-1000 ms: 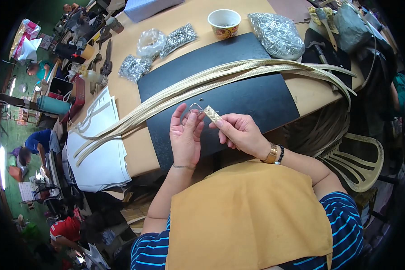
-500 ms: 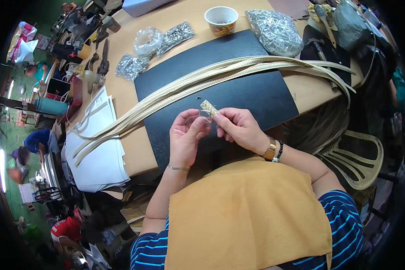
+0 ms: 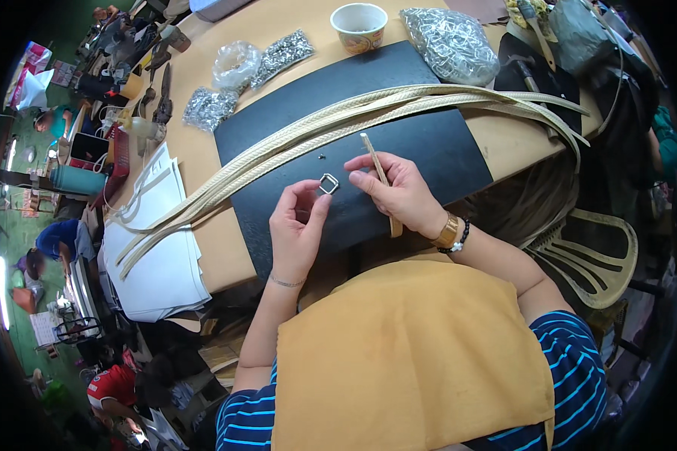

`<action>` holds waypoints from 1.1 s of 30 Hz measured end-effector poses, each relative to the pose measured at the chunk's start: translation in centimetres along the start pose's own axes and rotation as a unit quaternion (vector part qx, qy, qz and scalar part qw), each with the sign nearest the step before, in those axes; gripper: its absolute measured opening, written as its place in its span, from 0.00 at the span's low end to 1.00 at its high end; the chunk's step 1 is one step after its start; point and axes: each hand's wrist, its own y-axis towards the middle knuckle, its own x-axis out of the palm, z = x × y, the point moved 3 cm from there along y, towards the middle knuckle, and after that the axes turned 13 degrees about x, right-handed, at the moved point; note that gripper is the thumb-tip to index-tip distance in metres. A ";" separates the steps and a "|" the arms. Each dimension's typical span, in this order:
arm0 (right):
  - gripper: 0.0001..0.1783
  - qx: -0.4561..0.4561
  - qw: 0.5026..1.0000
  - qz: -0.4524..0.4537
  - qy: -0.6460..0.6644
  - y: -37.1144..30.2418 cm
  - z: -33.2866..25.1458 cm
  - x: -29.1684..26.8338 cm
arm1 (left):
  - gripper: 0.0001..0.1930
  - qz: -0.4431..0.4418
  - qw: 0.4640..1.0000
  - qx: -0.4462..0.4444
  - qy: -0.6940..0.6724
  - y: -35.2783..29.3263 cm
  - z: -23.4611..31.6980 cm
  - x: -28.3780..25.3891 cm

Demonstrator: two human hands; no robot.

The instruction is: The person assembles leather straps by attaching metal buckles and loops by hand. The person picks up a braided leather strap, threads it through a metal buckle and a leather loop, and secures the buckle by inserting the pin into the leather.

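My left hand (image 3: 296, 234) pinches a small squarish metal buckle frame (image 3: 329, 183) between thumb and fingertips, over the black mat (image 3: 459, 150). To the right, my right hand (image 3: 405, 197) grips a cream braided strap (image 3: 372, 155) near its end, turned edge-on so that its tip points up and away. Buckle frame and strap are apart. A tiny dark metal piece (image 3: 322, 156), perhaps a rivet or screw, lies on the mat just beyond the frame. Several long braided straps (image 3: 301, 124) run across the mat behind both hands.
Bags of metal hardware (image 3: 451, 45) and smaller bags (image 3: 282, 58) lie at the back, beside a paper cup (image 3: 359, 28). A hammer (image 3: 530, 75) and a brush (image 3: 538, 34) are at the far right. White sheets (image 3: 158, 255) cover the left. A chair (image 3: 587, 255) stands right.
My hands have drawn apart, and the buckle frame is now away from the strap end. The strap has turned from showing its braided face to edge-on. The view has shifted slightly.
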 end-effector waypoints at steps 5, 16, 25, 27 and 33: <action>0.12 0.010 1.000 -0.013 0.001 0.1 0.0 0.2 | 0.19 -0.075 0.884 0.159 0.432 1.3 1.2 0.6; 0.12 -0.015 0.996 -0.002 -0.084 0.5 0.1 0.5 | 0.12 0.006 0.999 -0.050 -0.013 1.3 -0.3 0.0; 0.10 -0.009 0.993 -0.013 -0.117 0.2 0.3 0.5 | 0.12 -0.017 0.993 -0.072 -0.087 0.6 0.0 0.6; 0.11 -0.006 0.990 -0.023 -0.142 0.0 0.0 0.6 | 0.11 -0.027 0.995 -0.065 -0.073 0.6 -0.3 0.5; 0.17 0.049 0.994 -0.091 0.023 -1.3 0.0 1.7 | 0.10 0.087 0.994 0.008 -0.069 1.2 0.1 -0.1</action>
